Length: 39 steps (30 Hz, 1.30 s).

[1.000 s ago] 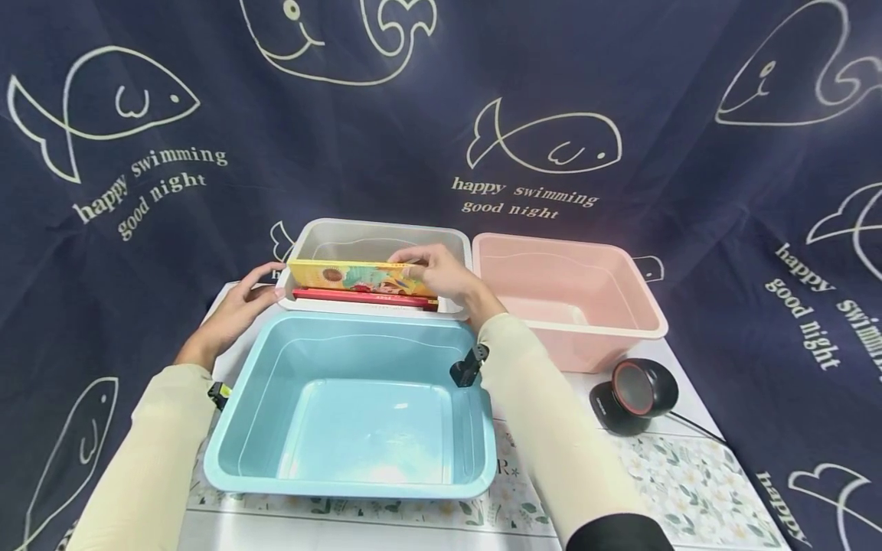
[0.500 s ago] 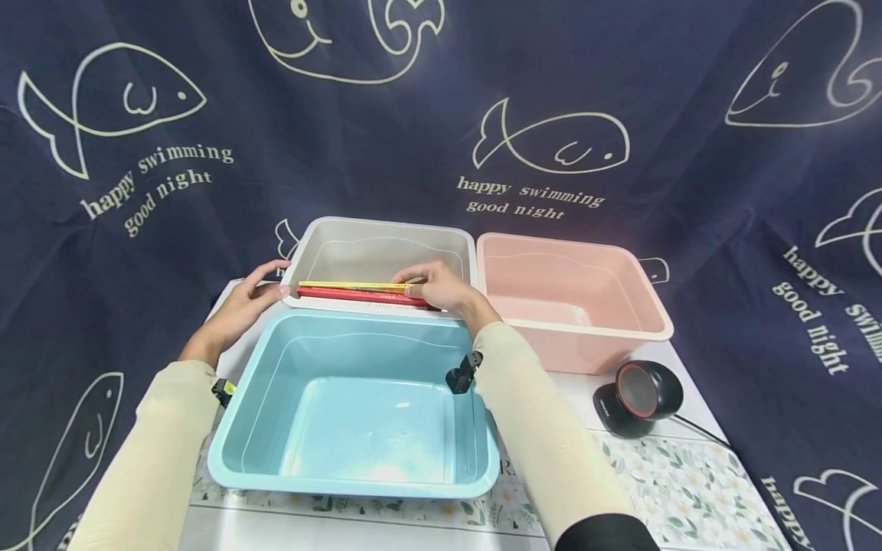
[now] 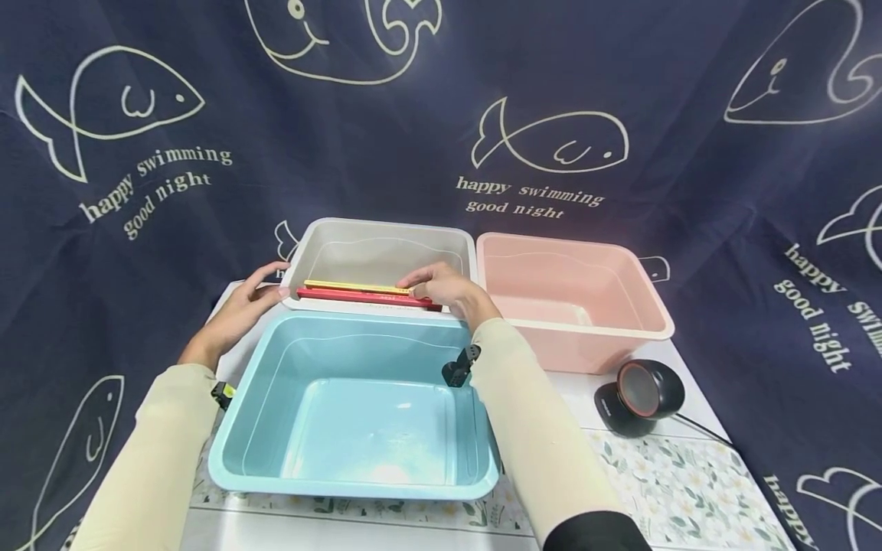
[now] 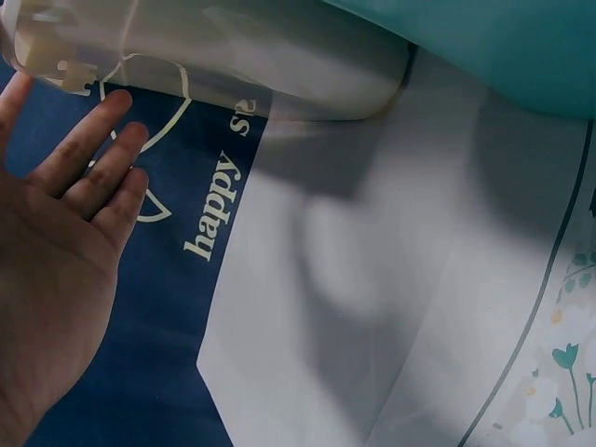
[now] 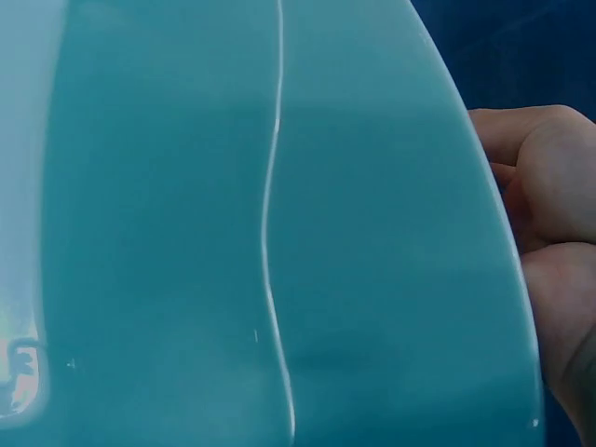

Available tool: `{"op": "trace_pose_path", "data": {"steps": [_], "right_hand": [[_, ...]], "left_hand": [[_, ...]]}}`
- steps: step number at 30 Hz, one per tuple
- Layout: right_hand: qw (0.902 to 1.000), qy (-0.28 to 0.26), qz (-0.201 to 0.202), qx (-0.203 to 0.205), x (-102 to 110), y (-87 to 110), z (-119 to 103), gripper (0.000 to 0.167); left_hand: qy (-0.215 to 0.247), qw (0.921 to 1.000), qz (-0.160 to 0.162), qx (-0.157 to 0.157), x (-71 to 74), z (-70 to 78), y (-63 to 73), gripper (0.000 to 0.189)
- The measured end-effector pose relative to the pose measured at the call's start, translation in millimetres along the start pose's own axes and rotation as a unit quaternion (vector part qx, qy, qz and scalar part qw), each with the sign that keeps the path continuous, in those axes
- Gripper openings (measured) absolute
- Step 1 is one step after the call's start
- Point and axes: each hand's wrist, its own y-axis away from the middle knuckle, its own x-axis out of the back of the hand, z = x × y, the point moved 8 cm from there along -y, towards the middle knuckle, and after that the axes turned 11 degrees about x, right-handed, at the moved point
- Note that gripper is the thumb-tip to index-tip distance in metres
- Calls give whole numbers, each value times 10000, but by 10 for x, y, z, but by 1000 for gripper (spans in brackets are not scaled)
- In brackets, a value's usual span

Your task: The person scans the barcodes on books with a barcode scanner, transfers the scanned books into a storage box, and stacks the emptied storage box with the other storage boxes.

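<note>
My right hand (image 3: pixel 448 291) reaches into the white bin (image 3: pixel 386 229) and pinches the right part of a thin yellow book (image 3: pixel 351 286) by its top edge. The book stands on edge, so only a yellow strip shows. In front of it, along the near wall, stands a red book (image 3: pixel 365 297). My left hand (image 3: pixel 241 310) rests at the bin's left rim; in the left wrist view its fingers (image 4: pixel 107 182) are spread and fairly straight beside the bin's outer wall. In the right wrist view the blue bin's wall hides the books and most of the right hand (image 5: pixel 559 186).
A large blue bin (image 3: pixel 351 492) stands nearest me, under my right forearm. Right of the white bin is a pink bin (image 3: pixel 572 330). A black round device (image 3: pixel 641 394) with a cable sits at the table's right. A dark fish-print curtain (image 3: pixel 386 153) hangs behind.
The yellow book has gone down into the white bin and stood upright, so its picture cover no longer shows. My right hand has lowered with it; my left hand has stayed at the rim.
</note>
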Motion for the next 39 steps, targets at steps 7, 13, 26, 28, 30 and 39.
{"op": "trace_pose_path", "data": {"steps": [7, 13, 26, 28, 30, 39], "right_hand": [[9997, 242, -21, 54, 4, 2, -28, 31], [9997, 122, 40, 231, 67, 28, -102, 28], [9900, -241, 139, 1383, 423, 470, -552, 30], [9877, -258, 66, 1538, 445, 603, -585, 32], [9856, -203, -8, 1676, 458, 752, -600, 34], [9793, -47, 224, 2010, 453, 1529, -410, 37]], "left_hand": [[-111, 9999, -8, 26, 4, 16, 41, 72], [-214, 9998, -39, 30, 4, 30, 68, 74], [-527, 9932, 172, -1024, 304, 177, 538, 54], [-514, 9911, 189, -1216, 338, 178, 686, 53], [-481, 9895, 206, -1350, 351, 172, 839, 52], [-157, 9716, -206, -2350, 163, 191, 1401, 56]]}}
